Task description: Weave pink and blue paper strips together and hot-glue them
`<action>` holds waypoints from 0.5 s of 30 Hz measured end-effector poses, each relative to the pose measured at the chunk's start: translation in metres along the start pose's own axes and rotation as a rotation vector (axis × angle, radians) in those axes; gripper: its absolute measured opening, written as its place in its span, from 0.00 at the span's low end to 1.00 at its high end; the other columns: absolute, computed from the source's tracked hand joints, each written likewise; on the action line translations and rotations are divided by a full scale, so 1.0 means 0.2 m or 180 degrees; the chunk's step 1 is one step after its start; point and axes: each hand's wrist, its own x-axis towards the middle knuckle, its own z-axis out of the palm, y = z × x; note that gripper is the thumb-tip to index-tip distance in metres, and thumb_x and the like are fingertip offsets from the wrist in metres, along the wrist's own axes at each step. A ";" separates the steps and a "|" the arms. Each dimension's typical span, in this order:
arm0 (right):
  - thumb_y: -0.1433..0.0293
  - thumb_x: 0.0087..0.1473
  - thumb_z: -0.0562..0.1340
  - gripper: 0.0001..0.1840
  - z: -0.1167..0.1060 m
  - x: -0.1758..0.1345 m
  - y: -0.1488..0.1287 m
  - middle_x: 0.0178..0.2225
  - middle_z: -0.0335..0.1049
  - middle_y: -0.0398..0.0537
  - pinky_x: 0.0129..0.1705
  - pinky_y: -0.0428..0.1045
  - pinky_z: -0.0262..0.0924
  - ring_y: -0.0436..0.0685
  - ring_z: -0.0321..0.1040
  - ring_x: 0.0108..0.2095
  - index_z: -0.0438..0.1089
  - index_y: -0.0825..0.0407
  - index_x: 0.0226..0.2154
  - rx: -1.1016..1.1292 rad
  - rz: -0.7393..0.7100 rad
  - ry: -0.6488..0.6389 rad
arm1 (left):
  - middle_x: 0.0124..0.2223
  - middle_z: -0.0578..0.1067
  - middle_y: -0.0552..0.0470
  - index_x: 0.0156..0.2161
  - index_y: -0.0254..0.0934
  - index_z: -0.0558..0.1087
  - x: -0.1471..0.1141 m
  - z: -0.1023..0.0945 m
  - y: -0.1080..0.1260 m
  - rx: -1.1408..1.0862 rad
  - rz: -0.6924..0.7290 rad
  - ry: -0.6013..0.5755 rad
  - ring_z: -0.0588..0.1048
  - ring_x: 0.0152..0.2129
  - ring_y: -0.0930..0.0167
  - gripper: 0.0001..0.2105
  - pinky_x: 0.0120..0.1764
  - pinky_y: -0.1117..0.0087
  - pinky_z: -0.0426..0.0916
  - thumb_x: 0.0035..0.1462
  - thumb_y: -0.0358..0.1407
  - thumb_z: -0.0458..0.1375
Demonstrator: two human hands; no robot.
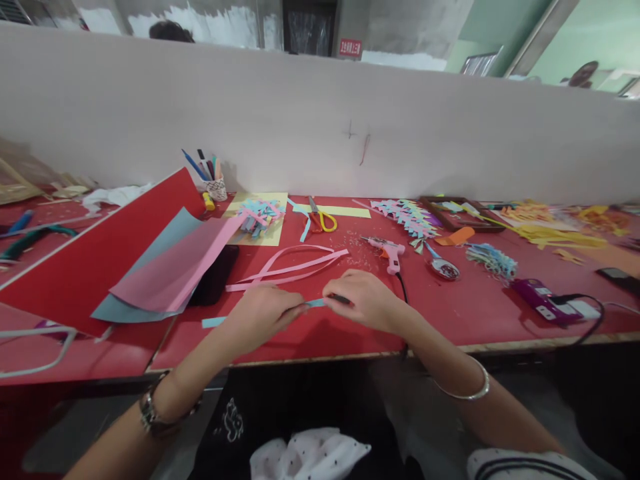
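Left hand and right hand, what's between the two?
In the head view, a short stretch of blue strip spans the gap from left hand to right hand, above the red table.

We have a narrow light-blue paper strip (315, 303) running between our left hand (270, 310) and right hand (367, 300), near side; a short dark stick (341, 299) slants in the right.

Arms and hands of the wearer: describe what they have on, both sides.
The left hand and right hand are ungloved. A dark band with shiny parts circles the left wrist; a thin silvery bangle rings the right forearm. The right white sleeve has dark stripes.
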 end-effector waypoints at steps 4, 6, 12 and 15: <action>0.72 0.48 0.52 0.08 0.05 0.02 -0.05 0.20 0.67 0.41 0.29 0.45 0.45 0.47 0.53 0.20 0.64 0.53 0.22 -0.0188 -0.0044 0.0344 | 0.14 0.62 0.59 0.17 0.35 0.60 -0.01 0.00 0.00 -0.0883 -0.0301 -0.0118 0.60 0.12 0.78 0.18 0.19 0.76 0.50 0.56 0.36 0.45; 0.74 0.45 0.52 0.08 0.08 0.04 -0.05 0.16 0.63 0.39 0.27 0.44 0.43 0.46 0.49 0.18 0.63 0.53 0.19 -0.0222 -0.0096 0.0447 | 0.14 0.62 0.59 0.16 0.35 0.59 -0.03 0.01 0.00 -0.1329 -0.0373 -0.0244 0.61 0.12 0.79 0.19 0.20 0.78 0.52 0.56 0.37 0.44; 0.75 0.38 0.51 0.07 0.09 0.01 0.02 0.12 0.56 0.36 0.24 0.43 0.40 0.44 0.44 0.16 0.59 0.53 0.15 -0.0111 -0.0027 0.0643 | 0.11 0.61 0.60 0.15 0.35 0.61 -0.06 -0.01 -0.03 -0.1771 -0.0597 -0.0547 0.60 0.12 0.79 0.19 0.21 0.79 0.55 0.55 0.40 0.46; 0.75 0.38 0.51 0.07 0.09 -0.04 0.06 0.12 0.56 0.36 0.24 0.42 0.41 0.44 0.46 0.16 0.59 0.53 0.15 -0.0123 0.0035 0.0678 | 0.11 0.61 0.60 0.20 0.35 0.68 -0.08 -0.02 -0.06 -0.1804 -0.0670 -0.0610 0.60 0.12 0.78 0.18 0.21 0.79 0.57 0.54 0.40 0.45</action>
